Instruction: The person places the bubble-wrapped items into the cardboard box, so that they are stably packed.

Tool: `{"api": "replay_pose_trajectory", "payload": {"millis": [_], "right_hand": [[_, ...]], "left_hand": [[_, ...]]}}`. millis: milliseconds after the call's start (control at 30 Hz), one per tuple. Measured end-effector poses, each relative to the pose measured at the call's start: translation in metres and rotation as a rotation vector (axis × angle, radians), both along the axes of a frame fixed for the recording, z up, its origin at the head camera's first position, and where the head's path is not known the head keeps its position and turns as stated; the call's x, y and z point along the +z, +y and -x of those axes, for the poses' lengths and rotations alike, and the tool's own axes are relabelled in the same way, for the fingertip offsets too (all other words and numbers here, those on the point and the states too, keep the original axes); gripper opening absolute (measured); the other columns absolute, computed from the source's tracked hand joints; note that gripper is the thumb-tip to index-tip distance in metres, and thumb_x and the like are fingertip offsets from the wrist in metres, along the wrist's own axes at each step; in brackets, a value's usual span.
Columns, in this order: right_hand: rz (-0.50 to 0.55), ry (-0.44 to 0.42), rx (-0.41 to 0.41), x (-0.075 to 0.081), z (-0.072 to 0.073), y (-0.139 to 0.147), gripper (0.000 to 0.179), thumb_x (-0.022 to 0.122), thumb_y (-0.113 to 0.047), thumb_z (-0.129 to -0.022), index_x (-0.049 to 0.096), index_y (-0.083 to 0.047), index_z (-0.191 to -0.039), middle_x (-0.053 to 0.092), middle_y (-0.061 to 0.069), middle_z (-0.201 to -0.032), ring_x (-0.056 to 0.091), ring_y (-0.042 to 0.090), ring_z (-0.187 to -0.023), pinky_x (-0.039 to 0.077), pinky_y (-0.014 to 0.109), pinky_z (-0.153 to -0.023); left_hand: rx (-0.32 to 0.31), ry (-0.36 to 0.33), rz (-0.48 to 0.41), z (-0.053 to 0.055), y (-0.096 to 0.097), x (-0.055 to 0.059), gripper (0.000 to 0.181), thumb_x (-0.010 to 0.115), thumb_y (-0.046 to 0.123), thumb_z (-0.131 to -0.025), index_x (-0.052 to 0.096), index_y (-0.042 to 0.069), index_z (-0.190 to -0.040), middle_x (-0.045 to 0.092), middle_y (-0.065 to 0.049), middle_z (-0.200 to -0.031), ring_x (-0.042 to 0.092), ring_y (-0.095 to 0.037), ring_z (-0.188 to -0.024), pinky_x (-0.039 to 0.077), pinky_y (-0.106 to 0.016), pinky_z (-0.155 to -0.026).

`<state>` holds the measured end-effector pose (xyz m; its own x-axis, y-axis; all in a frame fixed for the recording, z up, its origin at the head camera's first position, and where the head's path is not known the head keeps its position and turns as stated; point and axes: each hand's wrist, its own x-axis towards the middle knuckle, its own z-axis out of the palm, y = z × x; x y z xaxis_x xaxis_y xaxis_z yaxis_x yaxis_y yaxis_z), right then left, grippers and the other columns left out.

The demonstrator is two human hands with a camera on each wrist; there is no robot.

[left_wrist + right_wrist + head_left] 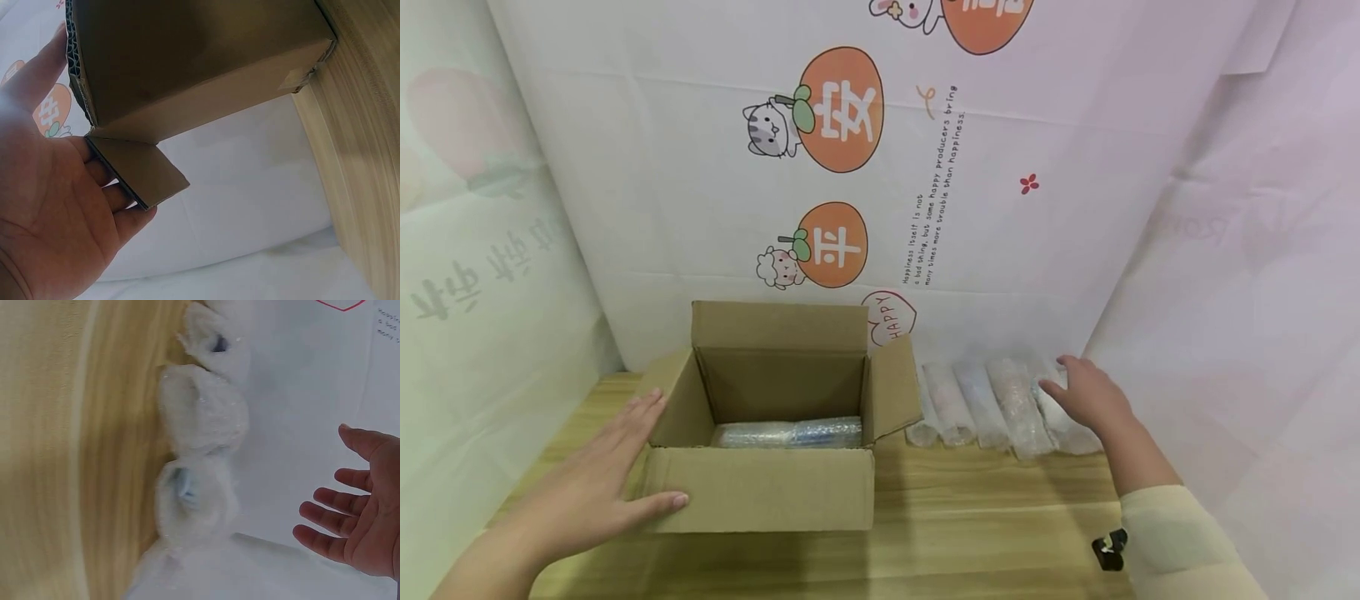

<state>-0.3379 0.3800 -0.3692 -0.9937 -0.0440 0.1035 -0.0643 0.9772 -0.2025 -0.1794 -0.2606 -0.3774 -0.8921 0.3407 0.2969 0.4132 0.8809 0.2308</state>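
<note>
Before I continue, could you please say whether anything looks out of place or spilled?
Nothing looks spilled. One oddity: a small black object beside the right sleeve, unlike the cardboard box or wrapped rolls; I cannot tell whether it lies on the table or is attached.

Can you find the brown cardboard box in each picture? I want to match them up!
Head view: the cardboard box is left of centre, in the lower half, with the left hand at its left side.
Left wrist view: it is big, filling much of the top, with one flap hanging out near the hand.
Right wrist view: it isn't in this one.
Shared landmark: the wooden tabletop, which shows in all three pictures.
</note>
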Motion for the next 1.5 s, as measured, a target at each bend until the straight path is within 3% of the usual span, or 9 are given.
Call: {"api": "replay_pose_trajectory", "payload": {"millis": [167, 333, 400, 567, 733, 1267, 1500], "right_hand": [[-0.015, -0.023, -0.027, -0.017, 0.001, 0.008, 0.077, 0.053, -0.048, -0.097, 0.036, 0.011, -0.143, 0.037, 0.041, -0.139, 0.039, 0.06, -0.123, 0.04, 0.07, -0.094], [-0.033, -0.046, -0.069, -0.035, 0.003, 0.017, 0.08, 0.054, -0.05, -0.096, 0.035, 0.013, -0.142, 0.038, 0.043, -0.135, 0.041, 0.061, -0.118, 0.043, 0.069, -0.09], [-0.036, -0.059, -0.086, -0.042, 0.003, 0.02, 0.081, 0.054, -0.051, -0.096, 0.035, 0.014, -0.14, 0.04, 0.043, -0.133, 0.043, 0.061, -0.116, 0.044, 0.069, -0.088], [-0.022, -0.093, -0.129, -0.055, 0.003, 0.024, 0.085, 0.055, -0.054, -0.094, 0.035, 0.015, -0.139, 0.04, 0.045, -0.13, 0.041, 0.062, -0.115, 0.043, 0.07, -0.087], [-0.008, -0.115, -0.149, -0.066, 0.005, 0.027, 0.086, 0.054, -0.053, -0.095, 0.032, 0.017, -0.14, 0.039, 0.046, -0.129, 0.038, 0.063, -0.116, 0.041, 0.071, -0.09], [0.017, -0.13, -0.191, -0.076, 0.008, 0.035, 0.071, 0.061, -0.037, -0.094, 0.037, 0.016, -0.135, 0.044, 0.043, -0.122, 0.044, 0.06, -0.11, 0.045, 0.067, -0.085], [0.004, -0.085, -0.2, -0.071, 0.007, 0.033, 0.059, 0.062, -0.03, -0.093, 0.044, 0.014, -0.127, 0.051, 0.041, -0.111, 0.052, 0.059, -0.098, 0.048, 0.064, -0.074]], "left_hand": [[-0.002, 0.01, 0.006, 0.0, 0.001, 0.0, 0.11, 0.067, 0.062, -0.083, 0.002, 0.017, -0.16, 0.004, -0.006, -0.166, 0.006, -0.031, -0.153, -0.012, -0.02, -0.117], [0.003, -0.002, -0.001, -0.001, 0.001, 0.001, 0.11, 0.067, 0.062, -0.083, 0.001, 0.018, -0.16, 0.003, -0.006, -0.166, 0.006, -0.032, -0.152, -0.004, -0.036, -0.123], [0.003, -0.002, 0.0, -0.001, 0.001, 0.0, 0.11, 0.067, 0.062, -0.083, 0.001, 0.018, -0.16, 0.003, -0.006, -0.166, 0.007, -0.032, -0.152, -0.003, -0.037, -0.123], [0.011, 0.014, 0.0, -0.001, 0.001, -0.001, 0.11, 0.068, 0.062, -0.082, 0.003, 0.019, -0.16, 0.005, -0.005, -0.166, 0.008, -0.03, -0.153, -0.011, -0.018, -0.117], [0.01, 0.02, -0.002, 0.0, 0.001, -0.002, 0.11, 0.069, 0.061, -0.082, 0.003, 0.019, -0.16, 0.006, -0.005, -0.166, 0.008, -0.03, -0.153, -0.012, -0.016, -0.115], [0.024, 0.024, 0.005, 0.0, 0.001, -0.002, 0.111, 0.069, 0.062, -0.081, 0.003, 0.02, -0.16, 0.005, -0.004, -0.167, 0.007, -0.028, -0.153, -0.013, -0.006, -0.107], [0.017, 0.013, 0.004, -0.001, 0.0, -0.001, 0.11, 0.068, 0.062, -0.082, 0.002, 0.019, -0.16, 0.004, -0.005, -0.167, 0.007, -0.03, -0.153, -0.011, -0.017, -0.115]]}}
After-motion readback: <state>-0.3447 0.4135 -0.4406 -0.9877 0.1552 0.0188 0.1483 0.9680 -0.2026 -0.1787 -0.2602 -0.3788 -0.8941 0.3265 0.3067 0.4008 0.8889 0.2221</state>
